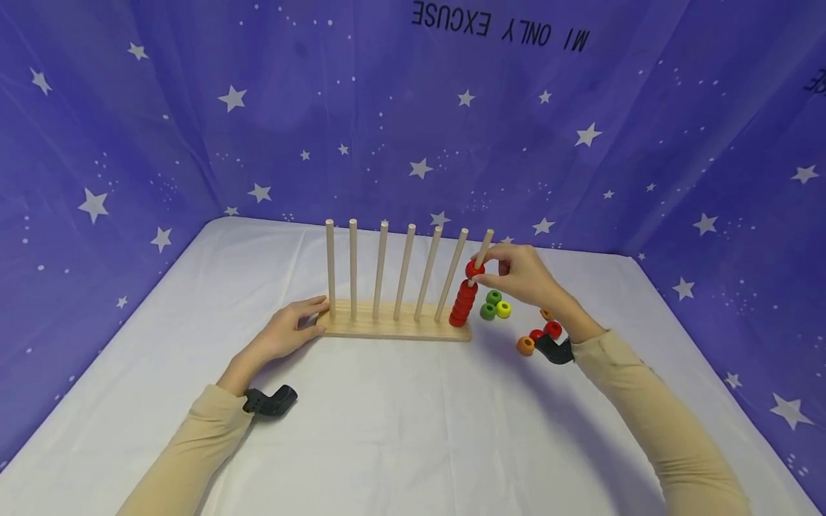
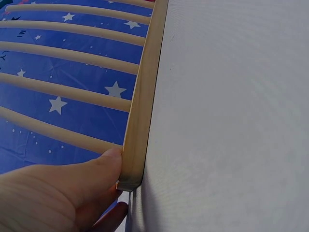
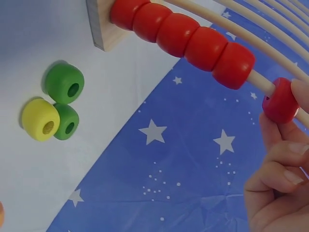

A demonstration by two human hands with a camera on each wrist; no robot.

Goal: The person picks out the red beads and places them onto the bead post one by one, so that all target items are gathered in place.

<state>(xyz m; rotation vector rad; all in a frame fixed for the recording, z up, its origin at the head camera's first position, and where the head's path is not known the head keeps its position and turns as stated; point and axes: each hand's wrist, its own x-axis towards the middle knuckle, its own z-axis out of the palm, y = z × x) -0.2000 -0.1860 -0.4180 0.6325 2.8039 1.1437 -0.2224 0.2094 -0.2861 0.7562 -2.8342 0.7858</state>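
Note:
A wooden peg rack has a flat base (image 1: 393, 330) and several upright pegs (image 1: 404, 272). My left hand (image 1: 287, 330) holds the left end of the base, its thumb (image 2: 110, 162) against the wood in the left wrist view. At the rightmost peg, my right hand (image 1: 521, 276) pinches a red bead (image 1: 474, 270) between thumb and fingers. That bead (image 3: 280, 102) is threaded on the peg, with bare peg showing between it and the several red beads (image 3: 206, 48) stacked down to the base.
Right of the rack lie two green beads (image 1: 493, 297) and a yellow bead (image 1: 503, 309). Nearer my right wrist are red beads (image 1: 552, 330) and orange beads (image 1: 525, 346). A white cloth (image 1: 387, 416) covers the table, and a purple starry curtain (image 1: 361, 129) stands behind.

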